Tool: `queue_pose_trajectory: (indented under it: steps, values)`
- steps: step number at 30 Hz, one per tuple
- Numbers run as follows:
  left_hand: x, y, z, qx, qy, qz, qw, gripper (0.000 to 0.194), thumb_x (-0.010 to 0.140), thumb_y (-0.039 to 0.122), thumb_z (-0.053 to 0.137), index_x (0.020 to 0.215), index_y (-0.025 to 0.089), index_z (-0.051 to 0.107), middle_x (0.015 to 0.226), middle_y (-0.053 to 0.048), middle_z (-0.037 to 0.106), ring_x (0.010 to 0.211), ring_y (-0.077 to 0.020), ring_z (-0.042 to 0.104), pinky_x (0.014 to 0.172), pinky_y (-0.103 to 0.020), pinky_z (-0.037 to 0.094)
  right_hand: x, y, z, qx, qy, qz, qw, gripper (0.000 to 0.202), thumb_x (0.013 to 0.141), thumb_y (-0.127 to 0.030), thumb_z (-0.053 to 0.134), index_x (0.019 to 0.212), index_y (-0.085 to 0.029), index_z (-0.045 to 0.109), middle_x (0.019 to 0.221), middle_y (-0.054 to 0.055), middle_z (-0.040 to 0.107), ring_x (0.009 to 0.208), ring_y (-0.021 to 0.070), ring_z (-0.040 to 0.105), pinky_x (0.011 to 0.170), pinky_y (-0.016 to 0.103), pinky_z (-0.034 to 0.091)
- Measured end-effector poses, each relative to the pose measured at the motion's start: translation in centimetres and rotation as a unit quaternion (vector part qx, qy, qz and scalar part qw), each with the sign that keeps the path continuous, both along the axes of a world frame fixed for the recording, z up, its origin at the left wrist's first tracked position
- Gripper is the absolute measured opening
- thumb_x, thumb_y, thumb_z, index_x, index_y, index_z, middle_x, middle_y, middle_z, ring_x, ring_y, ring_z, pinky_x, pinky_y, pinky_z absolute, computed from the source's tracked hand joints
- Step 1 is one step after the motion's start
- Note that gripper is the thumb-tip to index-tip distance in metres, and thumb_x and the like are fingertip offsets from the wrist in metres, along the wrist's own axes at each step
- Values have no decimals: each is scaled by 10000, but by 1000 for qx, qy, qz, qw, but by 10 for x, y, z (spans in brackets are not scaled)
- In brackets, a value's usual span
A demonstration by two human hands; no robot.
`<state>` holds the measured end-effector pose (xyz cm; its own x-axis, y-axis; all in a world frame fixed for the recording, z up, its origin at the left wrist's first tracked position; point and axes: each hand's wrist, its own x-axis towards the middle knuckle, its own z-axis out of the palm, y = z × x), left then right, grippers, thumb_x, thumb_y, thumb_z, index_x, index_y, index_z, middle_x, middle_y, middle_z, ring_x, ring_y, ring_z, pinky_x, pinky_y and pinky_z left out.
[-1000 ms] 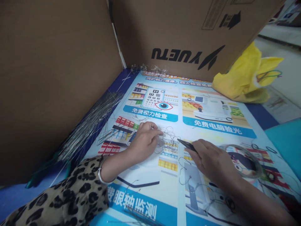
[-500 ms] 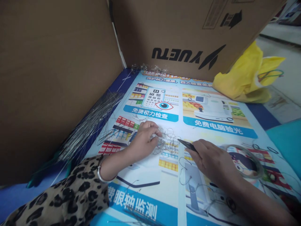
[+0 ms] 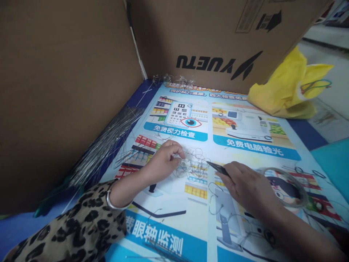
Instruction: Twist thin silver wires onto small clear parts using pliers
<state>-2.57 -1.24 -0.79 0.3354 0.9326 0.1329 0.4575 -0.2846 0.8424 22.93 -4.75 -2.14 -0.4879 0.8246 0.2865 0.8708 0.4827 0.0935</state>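
Observation:
My left hand [image 3: 167, 160] is closed in a pinch at the left side of a tangle of thin bent wire [image 3: 195, 163]. Its fingertips grip a piece of wire, too fine to follow clearly. In my right hand [image 3: 245, 185] is a dark tool with a tapering point, which looks like needle-nose pliers [image 3: 216, 167]; the handles are hidden in the palm. The tool's tip points left, at the right edge of the wire tangle. Loose curled wires [image 3: 215, 203] lie below the tip, on the printed poster [image 3: 196, 225].
A bundle of straight wires [image 3: 106, 142] lies at left beside a cardboard wall [image 3: 68, 91]. Small wire pieces [image 3: 174, 79] sit at the back edge. A tape roll [image 3: 304, 196] lies by my right forearm. A yellow bag [image 3: 286, 94] stands at back right.
My left hand has shifted very slightly left, and its wrist and sleeve sit a little lower. The right hand and its tool look almost unmoved.

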Motion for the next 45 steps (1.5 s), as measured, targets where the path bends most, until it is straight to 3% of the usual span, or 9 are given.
queue_pose_trajectory:
  steps: [12,24,30,34,45]
  values:
    - [-3,-1,6,-16,17,-14,1000,184,716,2,485,699,161,576,984,-53,533,907,-149,537,727,-277,459,1,0,-1,-2,-3,-2,1000,280,893,-411,393,714,-205,455,652,8,534,588,146,510,495,251,260]
    - [-3,-1,5,15,41,-27,999,258,708,-1,456,819,178,604,992,-55,537,867,-146,535,719,-283,465,-1,0,1,7,2,4,1000,280,893,-403,396,716,-201,475,649,10,538,587,140,502,497,249,269]
    - [0,-3,4,39,75,-46,995,329,706,33,480,947,200,629,1088,-72,502,1026,-193,500,869,-353,437,0,0,0,6,-3,3,1000,263,890,-401,407,719,-207,453,649,3,524,589,144,498,499,249,268]
    - [3,-3,5,72,119,-50,989,301,685,46,490,884,200,655,1137,-74,488,1144,-244,420,986,-438,339,0,-1,-1,-1,-7,-1,1000,265,892,-403,403,720,-207,454,659,6,534,602,149,507,500,253,257]
    - [7,0,2,93,156,-79,980,240,650,43,498,759,162,676,1282,-99,453,1240,-273,341,1029,-453,261,-1,0,-1,-9,-9,-13,1000,269,893,-401,402,729,-199,475,679,12,549,621,149,522,500,254,251]
